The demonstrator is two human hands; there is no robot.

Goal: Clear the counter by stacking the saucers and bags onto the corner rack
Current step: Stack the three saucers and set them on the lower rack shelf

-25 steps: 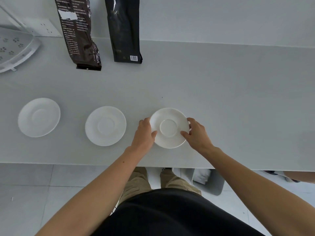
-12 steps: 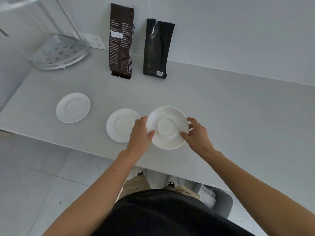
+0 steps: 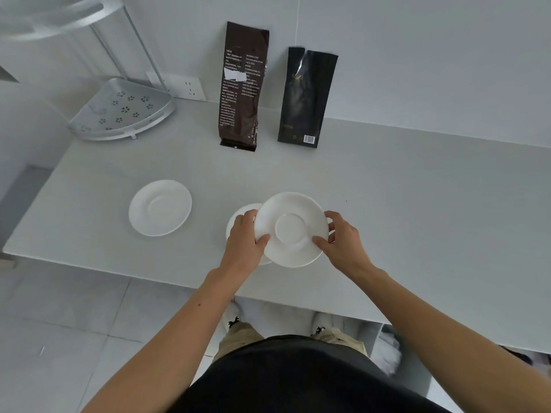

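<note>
White saucer (image 3: 293,229) held tilted, overlapping another saucer (image 3: 242,214); third apart.

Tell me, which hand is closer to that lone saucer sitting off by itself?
The left. The left hand grips the held saucer on the side facing the lone saucer; the right hand grips the far side, farther away.
</note>
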